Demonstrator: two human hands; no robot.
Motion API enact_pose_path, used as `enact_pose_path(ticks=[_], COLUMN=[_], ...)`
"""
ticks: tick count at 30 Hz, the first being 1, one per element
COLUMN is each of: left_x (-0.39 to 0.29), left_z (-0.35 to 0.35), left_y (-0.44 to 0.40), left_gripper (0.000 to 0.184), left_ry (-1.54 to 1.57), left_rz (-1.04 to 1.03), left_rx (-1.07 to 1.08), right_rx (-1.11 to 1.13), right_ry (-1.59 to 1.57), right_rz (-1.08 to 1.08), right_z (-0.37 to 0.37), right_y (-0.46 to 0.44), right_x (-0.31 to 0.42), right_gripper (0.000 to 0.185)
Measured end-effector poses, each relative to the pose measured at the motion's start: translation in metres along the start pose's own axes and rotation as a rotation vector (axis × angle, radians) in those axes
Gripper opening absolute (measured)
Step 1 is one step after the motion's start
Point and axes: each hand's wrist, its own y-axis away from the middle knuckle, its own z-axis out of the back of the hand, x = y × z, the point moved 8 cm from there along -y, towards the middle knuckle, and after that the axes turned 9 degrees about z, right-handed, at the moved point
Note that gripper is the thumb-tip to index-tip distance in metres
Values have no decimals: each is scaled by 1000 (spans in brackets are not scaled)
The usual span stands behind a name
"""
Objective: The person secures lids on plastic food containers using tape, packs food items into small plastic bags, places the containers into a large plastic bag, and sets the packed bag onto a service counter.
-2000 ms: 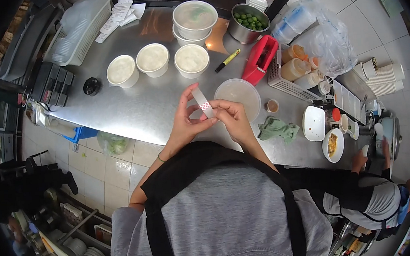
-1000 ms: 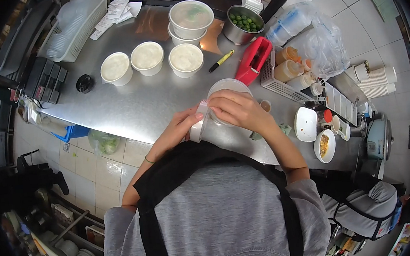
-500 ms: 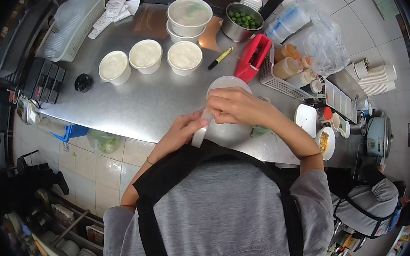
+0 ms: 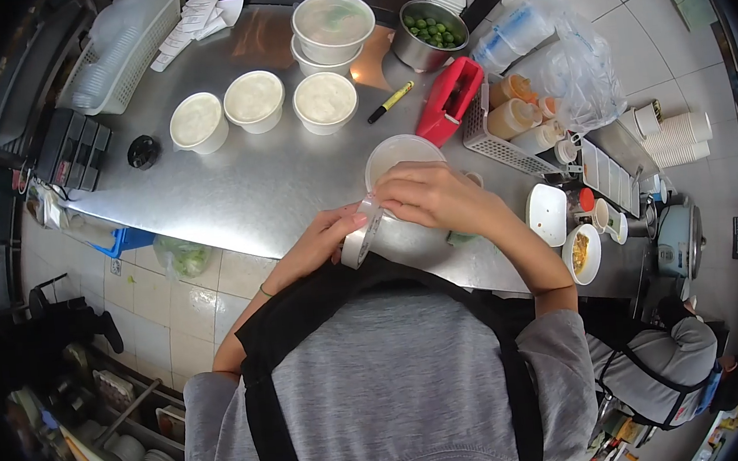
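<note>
My left hand is closed on a roll of tape, a pale ring held upright near the apron. The fingers of my right hand are pinched at the roll's upper edge, where a bit of tape shows. Just beyond the right hand lies a round translucent lid on the steel counter, partly covered by that hand. A red tape dispenser stands past the lid, with a yellow marker to its left.
Lidded white tubs stand at the back, two of them stacked. Near them are a pot of green limes and a basket of sauce bottles. At right are a white bowl of food and a co-worker.
Both hands have come down toward the apron with the roll, which has turned. My right hand has shifted from the roll's side to its upper edge. The co-worker has turned and moved lower.
</note>
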Motion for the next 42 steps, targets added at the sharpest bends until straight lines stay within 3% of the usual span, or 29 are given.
enact_pose_path(ticks=[11,17,19,20,22,25,35,42], left_x=[12,18,8,4,-21,-29,-28,-30], left_z=[-4,-4,-3,-4,-3,-5,-11,-10], left_y=[-3,0,8,10,16,19,22,20], left_gripper=[49,57,60,60,60,60,61,65], left_ry=[-19,-9,9,8,-91,-201,-126,-247], left_rz=[71,46,57,59,-157,-197,-179,-226], left_rx=[20,-29,-34,-33,-107,-112,-62,-64], right_rx=[147,210,148,146,22,37,125,172], right_ry=[219,38,-299,-299,-625,-742,-773,-748], right_rz=[82,3,-146,-147,-310,-285,-324,-325], right_z=[-14,-13,-14,-13,-9,-15,-16,-17], right_y=[-4,-6,0,0,1,6,7,5], right_x=[10,-3,-22,-21,-29,-26,-21,-20], right_gripper=[14,14,8,8,12,18,14,14])
